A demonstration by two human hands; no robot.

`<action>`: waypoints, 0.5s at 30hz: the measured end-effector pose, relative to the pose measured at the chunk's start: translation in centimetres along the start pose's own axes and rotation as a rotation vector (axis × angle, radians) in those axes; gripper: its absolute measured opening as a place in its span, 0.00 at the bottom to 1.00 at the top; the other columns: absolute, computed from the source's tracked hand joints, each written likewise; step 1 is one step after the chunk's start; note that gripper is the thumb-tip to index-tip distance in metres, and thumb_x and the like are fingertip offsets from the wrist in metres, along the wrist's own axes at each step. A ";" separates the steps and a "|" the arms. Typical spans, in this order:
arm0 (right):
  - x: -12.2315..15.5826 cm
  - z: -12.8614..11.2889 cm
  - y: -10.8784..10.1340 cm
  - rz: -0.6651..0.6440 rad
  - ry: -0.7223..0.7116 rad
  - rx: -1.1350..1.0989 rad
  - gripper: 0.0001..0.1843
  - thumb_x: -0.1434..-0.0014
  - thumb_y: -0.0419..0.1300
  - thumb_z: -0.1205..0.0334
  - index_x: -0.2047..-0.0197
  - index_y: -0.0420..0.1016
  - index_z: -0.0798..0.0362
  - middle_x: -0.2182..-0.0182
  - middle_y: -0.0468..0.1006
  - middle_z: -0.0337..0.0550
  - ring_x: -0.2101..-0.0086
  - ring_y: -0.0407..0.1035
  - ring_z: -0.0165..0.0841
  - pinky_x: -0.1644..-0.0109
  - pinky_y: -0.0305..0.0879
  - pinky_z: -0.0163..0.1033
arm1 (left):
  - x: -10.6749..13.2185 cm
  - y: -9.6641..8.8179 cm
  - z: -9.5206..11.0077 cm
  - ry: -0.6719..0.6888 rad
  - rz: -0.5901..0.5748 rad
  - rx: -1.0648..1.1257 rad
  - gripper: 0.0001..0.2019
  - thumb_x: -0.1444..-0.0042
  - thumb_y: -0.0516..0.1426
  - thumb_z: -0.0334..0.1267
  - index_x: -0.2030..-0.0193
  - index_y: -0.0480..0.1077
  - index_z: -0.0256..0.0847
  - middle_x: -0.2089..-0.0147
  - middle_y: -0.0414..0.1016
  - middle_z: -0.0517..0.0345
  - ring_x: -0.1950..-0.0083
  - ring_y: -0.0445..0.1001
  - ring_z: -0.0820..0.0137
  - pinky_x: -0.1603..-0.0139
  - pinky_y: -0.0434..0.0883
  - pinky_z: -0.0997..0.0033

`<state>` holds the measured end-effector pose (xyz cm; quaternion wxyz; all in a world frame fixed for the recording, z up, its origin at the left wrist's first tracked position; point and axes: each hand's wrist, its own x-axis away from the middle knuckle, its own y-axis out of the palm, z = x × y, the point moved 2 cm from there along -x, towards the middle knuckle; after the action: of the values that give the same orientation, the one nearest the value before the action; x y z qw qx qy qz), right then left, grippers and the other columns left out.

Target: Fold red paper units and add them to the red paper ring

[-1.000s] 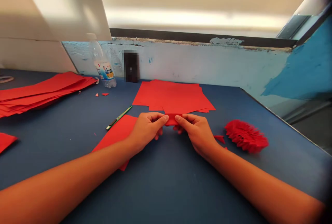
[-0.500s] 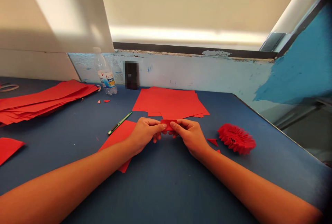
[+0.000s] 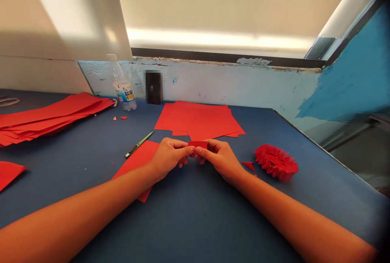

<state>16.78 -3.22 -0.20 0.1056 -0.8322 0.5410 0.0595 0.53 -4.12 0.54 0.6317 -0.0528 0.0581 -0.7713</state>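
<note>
A small red piece of paper (image 3: pixel 197 145) is pinched between both my hands, just above the blue table (image 3: pixel 195 222). My left hand (image 3: pixel 172 153) is closed on its left end, thumb on the near face. At the right end my right hand (image 3: pixel 216 155) grips it the same way, its thumb close to the left thumb. Fingers curl behind the paper, partly hidden. Under my left forearm lies a red sheet (image 3: pixel 141 155), with a green cutter knife (image 3: pixel 139 144) along its upper left edge. A round, pleated red paper piece (image 3: pixel 276 162) rests right of my right hand.
Stacked red sheets (image 3: pixel 201 118) lie beyond my hands. Long red paper strips (image 3: pixel 57 112) are piled at the left, near a plastic bottle (image 3: pixel 123 88). A dark upright object (image 3: pixel 153 88) leans at the wall. Red scraps (image 3: pixel 249 166) lie beside my right wrist.
My right thumb has slid left along the paper toward the left thumb and slightly lower. The view has shifted slightly; the things on the table stay in place.
</note>
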 end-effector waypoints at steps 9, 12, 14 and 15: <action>-0.1 0.3 -0.4 -0.084 0.047 0.050 0.18 0.43 0.61 0.49 0.64 0.77 0.57 0.74 0.74 0.41 0.75 0.67 0.30 0.70 0.65 0.34 | 0.1 -0.1 0.1 0.044 -0.009 0.009 0.12 0.50 0.59 0.42 0.73 0.75 0.35 0.77 0.70 0.58 0.78 0.62 0.77 0.79 0.59 0.77; -0.1 0.2 -0.4 -0.092 0.037 0.056 0.17 0.43 0.61 0.49 0.65 0.77 0.56 0.74 0.74 0.40 0.74 0.67 0.30 0.69 0.65 0.34 | 0.2 0.0 0.4 0.049 0.002 0.046 0.11 0.51 0.59 0.41 0.77 0.74 0.35 0.79 0.68 0.60 0.79 0.60 0.77 0.80 0.58 0.77; -0.1 0.2 -0.4 -0.097 0.038 0.065 0.16 0.43 0.61 0.49 0.65 0.77 0.56 0.75 0.73 0.40 0.75 0.67 0.30 0.70 0.65 0.34 | 0.2 0.0 0.4 0.051 0.023 0.059 0.12 0.51 0.59 0.40 0.80 0.73 0.36 0.82 0.66 0.61 0.80 0.58 0.77 0.79 0.57 0.77; -0.1 0.2 -0.4 -0.100 0.038 0.067 0.17 0.42 0.61 0.49 0.65 0.77 0.56 0.75 0.73 0.40 0.75 0.67 0.30 0.70 0.65 0.34 | 0.2 0.0 0.4 0.053 0.032 0.060 0.12 0.51 0.59 0.39 0.81 0.72 0.36 0.82 0.66 0.62 0.80 0.58 0.77 0.79 0.57 0.76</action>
<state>17.07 -2.97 -0.31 0.1258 -0.8552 0.5025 0.0204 0.53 -4.32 0.93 0.6433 -0.0125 0.0524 -0.7637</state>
